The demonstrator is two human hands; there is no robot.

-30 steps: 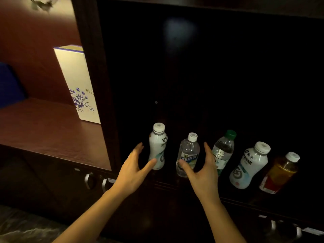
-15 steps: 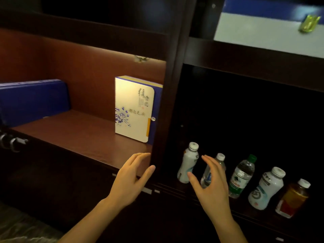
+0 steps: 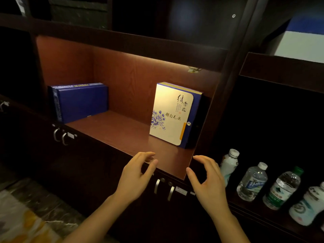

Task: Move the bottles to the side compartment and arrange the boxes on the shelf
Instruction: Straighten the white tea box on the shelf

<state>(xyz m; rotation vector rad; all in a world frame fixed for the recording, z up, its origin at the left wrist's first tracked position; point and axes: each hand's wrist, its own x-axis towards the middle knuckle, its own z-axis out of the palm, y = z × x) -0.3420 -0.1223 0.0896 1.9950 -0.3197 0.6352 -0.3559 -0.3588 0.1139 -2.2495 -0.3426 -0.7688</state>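
A cream box with blue flowers stands upright at the right end of the lit wooden shelf. A dark blue box stands at the shelf's left end. In the dark side compartment to the right stand several bottles: a white one, a clear one, a green-capped one and another white one. My left hand and my right hand hover empty, fingers curled apart, at the shelf's front edge below the cream box.
Cabinet doors with metal handles sit under the shelf. A dark upright divider separates shelf and side compartment. A blue and white box lies on the upper right shelf. Marble-patterned floor shows at lower left.
The view has swung left from the bottles to the lit shelf. Both hands have left the bottles and now sit in front of the cream box, still empty.
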